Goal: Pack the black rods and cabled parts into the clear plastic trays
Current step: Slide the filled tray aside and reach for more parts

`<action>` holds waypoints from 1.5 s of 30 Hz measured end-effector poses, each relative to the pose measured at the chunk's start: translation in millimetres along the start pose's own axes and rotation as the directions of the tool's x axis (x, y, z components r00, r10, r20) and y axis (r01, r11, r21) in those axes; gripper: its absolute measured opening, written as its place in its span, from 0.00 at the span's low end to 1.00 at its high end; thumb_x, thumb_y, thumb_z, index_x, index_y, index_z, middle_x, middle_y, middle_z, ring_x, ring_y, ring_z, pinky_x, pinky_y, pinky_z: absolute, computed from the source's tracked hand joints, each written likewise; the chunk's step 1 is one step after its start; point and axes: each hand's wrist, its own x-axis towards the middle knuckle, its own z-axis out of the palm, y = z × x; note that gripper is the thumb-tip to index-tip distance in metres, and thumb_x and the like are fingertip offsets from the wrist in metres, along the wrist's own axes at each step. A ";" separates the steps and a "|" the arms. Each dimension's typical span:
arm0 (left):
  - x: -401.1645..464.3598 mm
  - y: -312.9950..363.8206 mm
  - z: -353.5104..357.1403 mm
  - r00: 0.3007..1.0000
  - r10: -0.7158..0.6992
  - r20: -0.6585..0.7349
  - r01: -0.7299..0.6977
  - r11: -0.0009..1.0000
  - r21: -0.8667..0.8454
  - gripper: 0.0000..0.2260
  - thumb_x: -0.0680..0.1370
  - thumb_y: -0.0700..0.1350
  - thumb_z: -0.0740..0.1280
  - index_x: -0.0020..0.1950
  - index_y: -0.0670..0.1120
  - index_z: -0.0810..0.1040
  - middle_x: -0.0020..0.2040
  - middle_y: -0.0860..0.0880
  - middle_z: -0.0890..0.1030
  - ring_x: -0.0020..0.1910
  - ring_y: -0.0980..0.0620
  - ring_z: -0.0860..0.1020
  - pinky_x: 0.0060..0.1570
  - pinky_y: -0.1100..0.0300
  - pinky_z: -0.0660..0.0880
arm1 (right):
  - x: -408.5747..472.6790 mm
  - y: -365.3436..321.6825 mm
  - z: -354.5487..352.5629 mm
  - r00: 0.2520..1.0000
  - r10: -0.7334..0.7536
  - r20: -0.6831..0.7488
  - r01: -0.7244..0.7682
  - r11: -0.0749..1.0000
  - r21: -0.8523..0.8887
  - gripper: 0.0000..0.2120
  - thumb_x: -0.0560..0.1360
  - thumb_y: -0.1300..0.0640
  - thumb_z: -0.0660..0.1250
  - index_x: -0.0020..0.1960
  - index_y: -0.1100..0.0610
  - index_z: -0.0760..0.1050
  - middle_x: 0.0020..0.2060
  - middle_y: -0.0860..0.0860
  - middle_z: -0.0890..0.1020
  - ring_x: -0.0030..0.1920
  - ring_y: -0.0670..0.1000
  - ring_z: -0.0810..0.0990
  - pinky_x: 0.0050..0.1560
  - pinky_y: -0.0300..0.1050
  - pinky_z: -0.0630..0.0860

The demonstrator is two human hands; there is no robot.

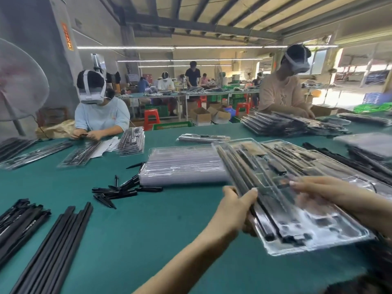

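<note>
A clear plastic tray filled with black rods and parts is lifted above the green table at right. My left hand grips its left edge, thumb on top of the rods. My right hand lies over the tray's upper side, fingers spread on the plastic. Beyond it lies another filled tray. A stack of empty clear trays sits mid-table. Loose long black rods lie at the near left, with cabled black parts beside them and short pointed black pieces in the middle.
The green table runs across the view. Two people with headsets work at its far side, one at left, one at right. Piles of packed trays sit at the far right. A fan stands at left.
</note>
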 end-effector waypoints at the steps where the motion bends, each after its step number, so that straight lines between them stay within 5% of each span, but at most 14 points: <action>1: 14.1 10.0 13.9 1.000 0.019 0.019 -0.020 1.000 0.018 0.13 0.81 0.50 0.62 0.53 0.42 0.62 0.29 0.48 0.73 0.18 0.57 0.71 0.19 0.67 0.66 | 3.0 -10.2 -19.6 0.999 -0.006 -0.053 0.003 0.998 -0.063 0.19 0.68 0.54 0.67 0.53 0.66 0.77 0.28 0.56 0.81 0.21 0.46 0.75 0.19 0.34 0.69; 3: 45.3 26.0 42.7 0.999 0.042 0.034 -0.044 0.997 0.067 0.20 0.80 0.52 0.62 0.58 0.37 0.60 0.34 0.42 0.77 0.23 0.51 0.76 0.22 0.64 0.71 | 11.4 -27.7 -51.6 0.989 -0.034 -0.144 -0.005 0.965 -0.261 0.14 0.72 0.55 0.67 0.50 0.65 0.78 0.25 0.53 0.80 0.20 0.46 0.75 0.20 0.33 0.69; 5: 75.9 35.1 70.1 0.999 0.036 0.018 -0.038 0.995 0.093 0.29 0.79 0.54 0.62 0.66 0.34 0.56 0.53 0.34 0.78 0.43 0.39 0.81 0.41 0.53 0.80 | 24.7 -37.2 -78.6 0.977 -0.050 -0.207 -0.054 0.884 -0.465 0.11 0.76 0.55 0.65 0.47 0.64 0.78 0.24 0.51 0.80 0.20 0.44 0.76 0.20 0.31 0.68; 7: 100.7 38.8 92.9 0.999 0.042 0.005 -0.042 0.990 0.131 0.31 0.78 0.56 0.62 0.70 0.35 0.56 0.62 0.35 0.74 0.56 0.36 0.77 0.56 0.48 0.76 | 41.5 -38.4 -101.6 0.957 -0.061 -0.284 -0.131 0.782 -0.610 0.11 0.79 0.53 0.62 0.51 0.60 0.77 0.35 0.55 0.83 0.27 0.44 0.80 0.20 0.27 0.66; 9: 120.7 36.4 109.4 0.998 0.065 -0.003 -0.063 0.979 0.196 0.34 0.78 0.57 0.62 0.72 0.34 0.56 0.66 0.38 0.71 0.62 0.40 0.73 0.61 0.54 0.71 | 60.1 -33.6 -120.0 0.936 -0.086 -0.341 -0.204 0.657 -0.726 0.16 0.81 0.51 0.58 0.61 0.59 0.74 0.53 0.59 0.82 0.45 0.51 0.83 0.29 0.27 0.72; 11: 138.0 30.1 121.2 0.998 0.056 0.002 -0.055 0.968 0.244 0.35 0.78 0.59 0.61 0.73 0.35 0.56 0.70 0.38 0.68 0.67 0.40 0.68 0.63 0.54 0.66 | 79.4 -22.9 -133.4 0.919 -0.135 -0.371 -0.242 0.551 -0.798 0.17 0.82 0.51 0.55 0.66 0.59 0.72 0.59 0.59 0.80 0.56 0.58 0.80 0.48 0.41 0.77; 15: 158.0 8.1 135.1 1.000 -0.003 0.004 0.002 0.951 0.308 0.34 0.78 0.59 0.60 0.73 0.35 0.60 0.73 0.37 0.64 0.73 0.41 0.61 0.70 0.53 0.62 | 113.7 24.7 -150.6 0.901 -0.234 -0.365 -0.259 0.384 -0.886 0.16 0.83 0.53 0.52 0.62 0.60 0.72 0.58 0.61 0.78 0.55 0.57 0.77 0.55 0.46 0.71; 17: 159.2 -3.3 139.3 0.999 -0.009 0.033 -0.004 0.932 0.362 0.35 0.79 0.57 0.60 0.76 0.35 0.54 0.77 0.37 0.55 0.76 0.42 0.52 0.74 0.53 0.54 | 121.5 49.0 -155.2 0.919 -0.211 -0.334 -0.258 0.321 -0.911 0.18 0.83 0.52 0.51 0.71 0.55 0.67 0.56 0.60 0.76 0.54 0.58 0.76 0.55 0.47 0.71; 21: 161.3 -8.5 145.9 0.997 0.016 0.080 -0.044 0.930 0.365 0.38 0.81 0.56 0.58 0.77 0.36 0.41 0.78 0.40 0.48 0.77 0.44 0.51 0.74 0.56 0.53 | 127.1 56.4 -167.8 0.908 -0.290 -0.302 -0.171 0.401 -0.900 0.19 0.82 0.52 0.53 0.72 0.49 0.67 0.45 0.53 0.70 0.44 0.53 0.72 0.50 0.46 0.69; 26: 167.2 1.7 152.3 0.990 -0.004 0.141 -0.048 0.932 0.358 0.38 0.81 0.56 0.59 0.77 0.37 0.41 0.78 0.40 0.49 0.76 0.43 0.53 0.73 0.54 0.56 | 130.0 52.8 -188.3 0.922 -0.247 -0.297 -0.190 0.379 -0.906 0.18 0.82 0.54 0.54 0.72 0.49 0.68 0.62 0.59 0.76 0.60 0.58 0.76 0.63 0.49 0.68; 32: 168.7 4.1 152.0 0.985 -0.035 0.172 -0.028 0.937 0.347 0.38 0.80 0.57 0.59 0.78 0.41 0.41 0.78 0.41 0.55 0.72 0.41 0.64 0.67 0.54 0.66 | 128.2 72.1 -186.2 0.883 -0.280 -0.377 -0.239 0.423 -0.874 0.18 0.83 0.55 0.53 0.71 0.50 0.69 0.58 0.64 0.76 0.52 0.60 0.78 0.57 0.51 0.71; 37: 173.9 5.1 147.2 0.983 -0.022 0.181 -0.056 0.908 0.414 0.38 0.80 0.58 0.60 0.78 0.38 0.44 0.78 0.40 0.52 0.75 0.41 0.58 0.71 0.51 0.62 | 128.1 75.3 -182.4 0.857 -0.297 -0.422 -0.264 0.448 -0.854 0.18 0.82 0.55 0.51 0.69 0.52 0.70 0.55 0.64 0.76 0.43 0.59 0.79 0.51 0.53 0.75; 45: 174.7 0.3 147.7 0.979 -0.043 0.199 -0.045 0.909 0.414 0.40 0.79 0.59 0.59 0.78 0.39 0.41 0.78 0.39 0.51 0.76 0.42 0.53 0.73 0.46 0.56 | 129.1 75.3 -179.0 0.876 -0.256 -0.408 -0.275 0.429 -0.860 0.19 0.82 0.59 0.50 0.71 0.57 0.65 0.56 0.66 0.77 0.54 0.61 0.77 0.52 0.52 0.70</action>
